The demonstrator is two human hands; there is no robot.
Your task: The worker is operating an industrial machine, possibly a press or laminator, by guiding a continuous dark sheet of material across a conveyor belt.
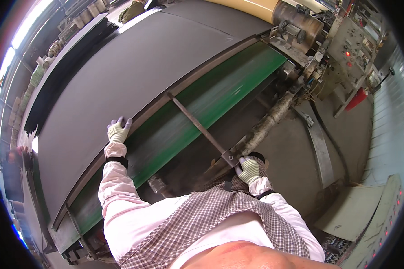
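A: Here's your left hand, up at the near edge of the dark sheet, right by the rail!

B: Yes, and its gloved fingers lie loosely spread there, with nothing gripped. Your right hand?

A: Down at the rod, touching the end nearest you. The fingers bend there, but whether they close around it, I can't tell.

B: And the sheet stretches broad and flat away from you, past the rail. On your side, the green belt runs under the rod.

A: Off to your right, red lights glow on the panel!
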